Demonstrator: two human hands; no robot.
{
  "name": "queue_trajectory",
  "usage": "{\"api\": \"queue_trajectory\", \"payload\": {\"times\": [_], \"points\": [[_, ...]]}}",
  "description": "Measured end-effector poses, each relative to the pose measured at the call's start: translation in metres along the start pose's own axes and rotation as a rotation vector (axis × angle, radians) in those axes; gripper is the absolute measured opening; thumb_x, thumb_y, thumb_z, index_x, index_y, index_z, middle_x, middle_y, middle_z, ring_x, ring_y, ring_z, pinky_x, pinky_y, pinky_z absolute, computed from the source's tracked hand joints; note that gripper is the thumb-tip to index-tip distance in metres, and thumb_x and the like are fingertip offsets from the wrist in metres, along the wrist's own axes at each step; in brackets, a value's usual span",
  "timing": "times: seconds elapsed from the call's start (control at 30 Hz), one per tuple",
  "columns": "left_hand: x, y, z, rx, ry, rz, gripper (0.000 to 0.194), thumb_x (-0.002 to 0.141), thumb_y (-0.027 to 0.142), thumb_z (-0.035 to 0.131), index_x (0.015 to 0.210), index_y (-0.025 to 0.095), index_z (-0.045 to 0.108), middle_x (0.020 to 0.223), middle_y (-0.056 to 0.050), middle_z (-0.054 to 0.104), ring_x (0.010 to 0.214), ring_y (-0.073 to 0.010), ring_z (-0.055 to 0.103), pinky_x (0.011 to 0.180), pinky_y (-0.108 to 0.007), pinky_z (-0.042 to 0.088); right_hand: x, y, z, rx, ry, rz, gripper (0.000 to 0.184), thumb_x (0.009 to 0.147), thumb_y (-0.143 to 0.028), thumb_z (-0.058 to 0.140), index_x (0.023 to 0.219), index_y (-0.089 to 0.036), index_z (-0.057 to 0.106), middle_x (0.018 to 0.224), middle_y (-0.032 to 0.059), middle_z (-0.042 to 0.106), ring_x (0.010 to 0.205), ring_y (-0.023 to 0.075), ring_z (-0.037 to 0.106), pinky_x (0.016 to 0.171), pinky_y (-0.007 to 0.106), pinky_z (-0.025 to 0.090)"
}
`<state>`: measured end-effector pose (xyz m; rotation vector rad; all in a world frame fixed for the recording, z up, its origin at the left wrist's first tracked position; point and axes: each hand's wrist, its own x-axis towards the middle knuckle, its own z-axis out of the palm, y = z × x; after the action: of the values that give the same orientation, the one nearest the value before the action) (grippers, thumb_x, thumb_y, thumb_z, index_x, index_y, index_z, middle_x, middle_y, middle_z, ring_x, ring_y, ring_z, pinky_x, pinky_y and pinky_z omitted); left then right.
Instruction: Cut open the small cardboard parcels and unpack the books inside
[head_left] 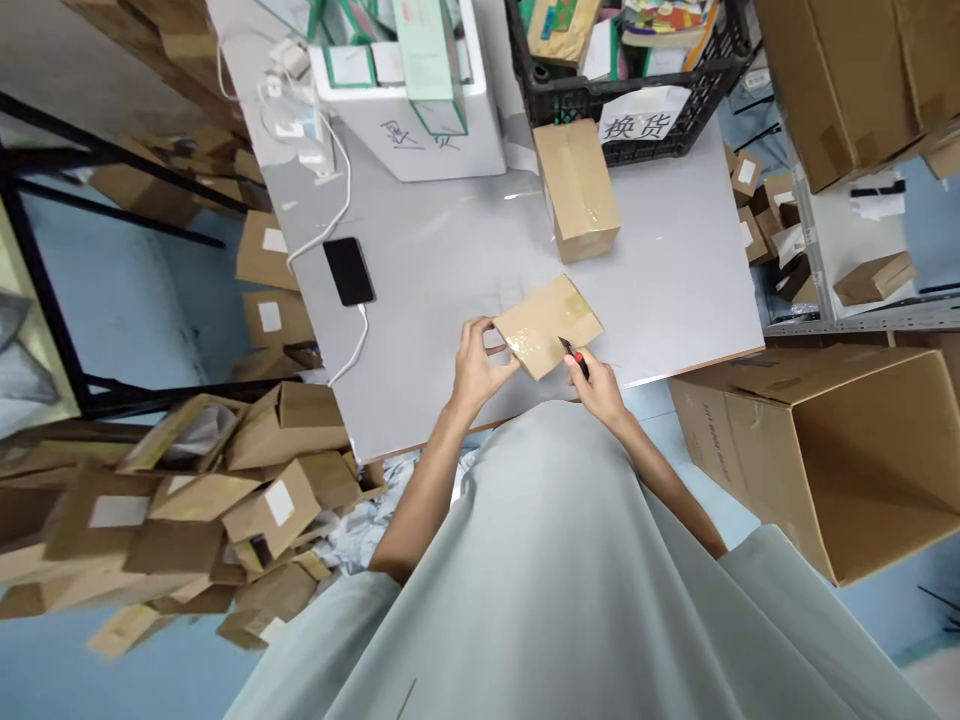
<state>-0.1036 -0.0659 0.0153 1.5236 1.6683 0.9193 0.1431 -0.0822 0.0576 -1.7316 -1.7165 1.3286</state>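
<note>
A small flat cardboard box (549, 325) sealed with clear tape lies near the front edge of the grey table (450, 270). My left hand (476, 365) grips the box's left end, fingers curled round it. On the box's right side, my right hand (596, 385) is closed on a small cutter (573, 355) with a red body and dark blade. The blade tip rests on the box's top face. A second, taller taped cardboard box (577, 190) stands farther back on the table.
A black phone (349, 270) on a white cable lies at the table's left. A white foam bin (420, 90) and a black crate (630, 80) stand at the back. Small boxes are piled on the floor at left (210, 500). A big open carton (840, 450) lies at right.
</note>
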Motion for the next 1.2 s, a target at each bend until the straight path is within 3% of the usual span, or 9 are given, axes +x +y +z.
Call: {"api": "queue_trajectory", "payload": {"times": [0.17, 0.3, 0.37, 0.47, 0.57, 0.93, 1.2], "points": [[-0.012, -0.038, -0.015, -0.134, -0.034, -0.082, 0.067, 0.077, 0.031, 0.081, 0.140, 0.024, 0.058, 0.143, -0.012, 0.060, 0.128, -0.0283, 0.071, 0.108, -0.049, 0.065, 0.005, -0.012, 0.027, -0.129, -0.079, 0.037, 0.036, 0.110, -0.055, 0.042, 0.125, -0.026, 0.058, 0.085, 0.0010, 0.074, 0.078, 0.0278, 0.073, 0.076, 0.035, 0.053], [-0.004, -0.040, -0.029, -0.195, -0.059, -0.105, 0.051, 0.088, 0.036, 0.070, 0.137, 0.023, 0.067, 0.142, -0.011, 0.067, 0.134, -0.0277, 0.070, 0.110, -0.045, 0.063, 0.002, -0.028, 0.038, -0.279, -0.115, 0.047, 0.036, 0.107, -0.043, 0.043, 0.134, -0.022, 0.056, 0.100, 0.0074, 0.079, 0.087, 0.0318, 0.075, 0.080, 0.038, 0.054], [0.005, -0.038, -0.032, -0.224, -0.023, -0.142, 0.039, 0.094, 0.042, 0.066, 0.127, 0.022, 0.073, 0.135, -0.010, 0.073, 0.127, -0.0260, 0.073, 0.108, -0.042, 0.064, 0.001, -0.039, 0.041, -0.326, -0.126, 0.019, 0.034, 0.109, -0.041, 0.043, 0.132, -0.022, 0.058, 0.103, 0.0089, 0.079, 0.092, 0.0318, 0.075, 0.083, 0.038, 0.055], [0.017, -0.038, -0.033, -0.273, -0.001, -0.168, 0.034, 0.092, 0.046, 0.074, 0.113, 0.020, 0.078, 0.121, -0.009, 0.077, 0.109, -0.0234, 0.077, 0.102, -0.041, 0.067, 0.003, -0.057, 0.044, -0.372, -0.114, -0.078, 0.030, 0.113, -0.039, 0.044, 0.127, -0.023, 0.064, 0.118, 0.0117, 0.079, 0.108, 0.0295, 0.075, 0.094, 0.037, 0.055], [0.022, -0.044, -0.033, -0.347, -0.038, -0.178, 0.033, 0.087, 0.043, 0.081, 0.110, 0.020, 0.081, 0.119, -0.008, 0.077, 0.103, -0.0224, 0.077, 0.101, -0.042, 0.068, 0.007, -0.072, 0.049, -0.451, -0.130, -0.110, 0.028, 0.116, -0.035, 0.047, 0.127, -0.022, 0.069, 0.125, 0.0129, 0.077, 0.116, 0.0280, 0.073, 0.100, 0.035, 0.054], [0.020, -0.049, -0.039, -0.509, -0.067, -0.168, 0.032, 0.088, 0.040, 0.083, 0.112, 0.019, 0.086, 0.117, -0.008, 0.077, 0.108, -0.0238, 0.078, 0.109, -0.046, 0.067, 0.013, -0.098, 0.060, -0.653, -0.165, -0.054, 0.035, 0.120, -0.037, 0.042, 0.132, -0.025, 0.072, 0.116, 0.0105, 0.078, 0.108, 0.0265, 0.075, 0.093, 0.033, 0.056], [0.017, -0.047, -0.035, -0.517, -0.040, -0.196, 0.027, 0.089, 0.037, 0.082, 0.110, 0.020, 0.086, 0.116, -0.007, 0.077, 0.109, -0.0242, 0.077, 0.106, -0.045, 0.069, 0.010, -0.116, 0.068, -0.790, -0.233, 0.102, 0.038, 0.120, -0.040, 0.038, 0.140, -0.024, 0.066, 0.108, 0.0148, 0.081, 0.100, 0.0365, 0.079, 0.089, 0.043, 0.056]]}}
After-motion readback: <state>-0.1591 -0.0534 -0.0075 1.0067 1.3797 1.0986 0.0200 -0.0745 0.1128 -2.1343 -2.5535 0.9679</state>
